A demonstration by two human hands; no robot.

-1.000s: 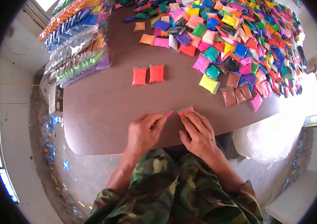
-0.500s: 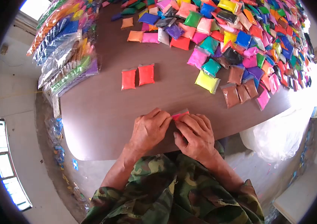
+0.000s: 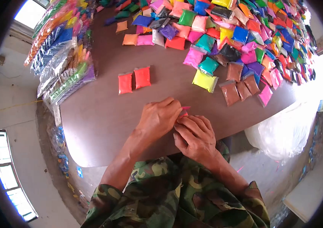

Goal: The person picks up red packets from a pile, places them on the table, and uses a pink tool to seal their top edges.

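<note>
A small pink-red plastic packet [image 3: 184, 111] is pinched between my two hands near the table's front edge, mostly covered by the fingers. My left hand [image 3: 160, 116] is closed at the packet's left side, its knuckles turned up. Closed on the lower right side is my right hand [image 3: 195, 135], with the thumb tucked beneath the fingers. Beyond them on the brown table [image 3: 104, 121] lie two filled red packets, a left one [image 3: 125, 83] and a right one [image 3: 142, 77], side by side.
A large heap of coloured packets [image 3: 222, 34] covers the back and right of the table. A yellow packet [image 3: 204, 80] and several brown packets [image 3: 230, 94] lie at its near edge. Stacked clear bags [image 3: 64, 60] stand at the left; a white plastic bag [image 3: 279, 133] hangs at the right.
My left hand has shifted up and right, closer to my right hand. The packet between them has turned, and less of it shows. The view has moved slightly.
</note>
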